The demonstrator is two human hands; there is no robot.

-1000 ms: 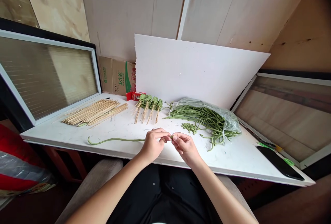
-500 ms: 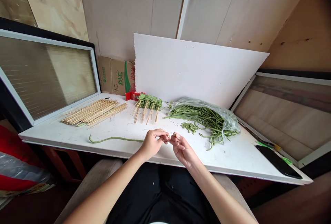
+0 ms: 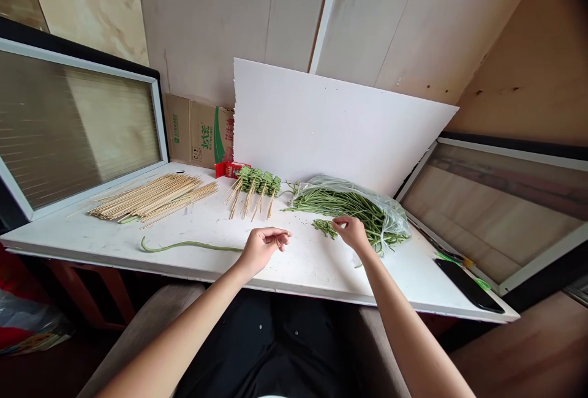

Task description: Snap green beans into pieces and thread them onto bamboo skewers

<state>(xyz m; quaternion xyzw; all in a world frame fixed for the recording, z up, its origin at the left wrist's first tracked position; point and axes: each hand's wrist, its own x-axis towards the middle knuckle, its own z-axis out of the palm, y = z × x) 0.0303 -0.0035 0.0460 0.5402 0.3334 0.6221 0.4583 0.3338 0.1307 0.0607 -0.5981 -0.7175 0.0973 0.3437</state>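
Note:
My left hand (image 3: 261,252) is closed around one end of a long green bean (image 3: 190,244). The rest of that bean stretches left across the white table, and its cut end shows at my fingertips. My right hand (image 3: 351,231) hovers at the small pile of short bean ends (image 3: 324,228), thumb and fingers pinched. Anything in that pinch is too small to make out. Just behind it lies a clear plastic bag (image 3: 395,211) with a big bundle of long beans (image 3: 340,201) spilling from its open side.
Bamboo skewers (image 3: 147,197) lie heaped at the left. Several skewers threaded with bean pieces (image 3: 258,181) rest at the back by a red box (image 3: 228,169) and a cardboard carton (image 3: 197,131). A black phone (image 3: 468,286) lies at the table's right end.
My right hand has moved away from my left, rightward and forward to the pile of bean ends. My left hand stays with the long bean. The view has shifted slightly.

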